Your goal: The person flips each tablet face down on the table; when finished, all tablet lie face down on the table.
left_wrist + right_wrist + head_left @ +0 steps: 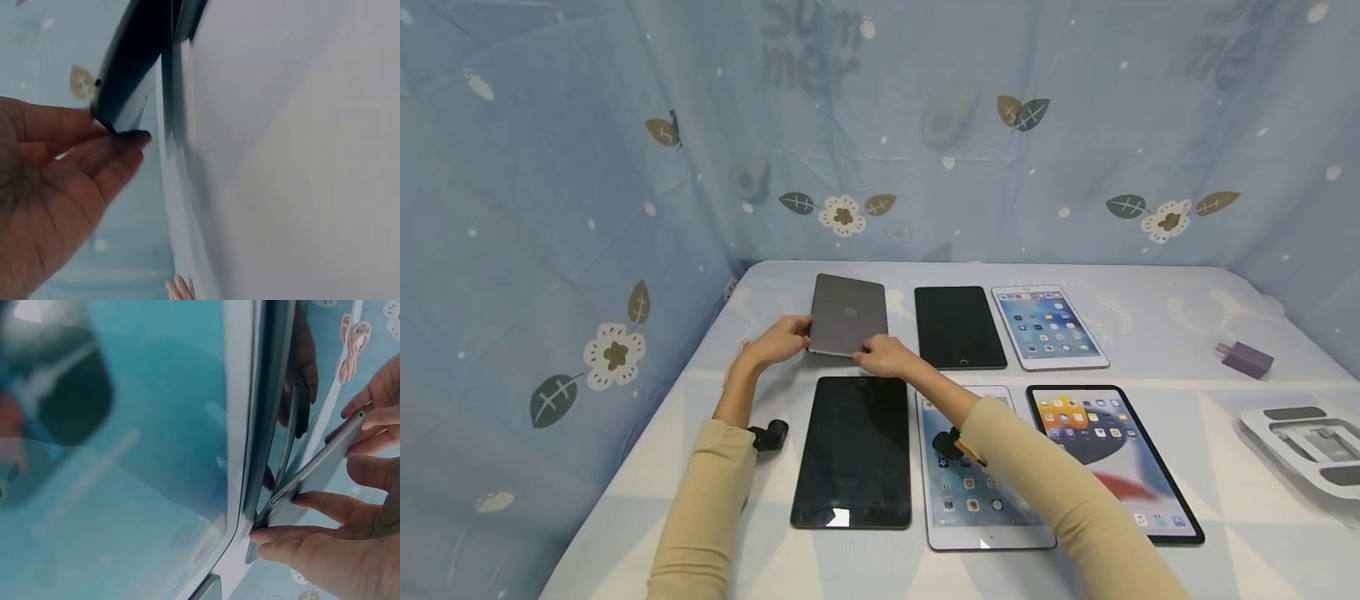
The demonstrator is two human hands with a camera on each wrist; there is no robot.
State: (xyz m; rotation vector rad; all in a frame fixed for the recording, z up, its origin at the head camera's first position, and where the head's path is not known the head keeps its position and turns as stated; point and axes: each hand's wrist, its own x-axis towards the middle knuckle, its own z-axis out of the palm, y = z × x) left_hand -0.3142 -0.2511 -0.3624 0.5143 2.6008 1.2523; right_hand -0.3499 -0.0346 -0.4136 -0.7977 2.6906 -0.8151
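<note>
A grey tablet [848, 315] is raised at the back left, its back with a fruit logo facing up and its near edge off the table. My left hand [784, 337] pinches its left edge near the front corner; in the left wrist view, the left hand [56, 175] has the tablet's corner [128, 75] between thumb and fingers. My right hand [886, 357] grips the near right corner. In the right wrist view, fingers of the right hand [337, 544] lie on both sides of the tilted tablet [315, 465].
Nearest is a black-screened tablet [853, 454]. Beside it lie a white tablet [940, 500], partly under my right arm, and a lit black-framed tablet [1120, 450]. Behind are another dark tablet [961, 329] and a small white one [1048, 325]. A purple charger [1247, 360] and white stand [1311, 446] are rightmost.
</note>
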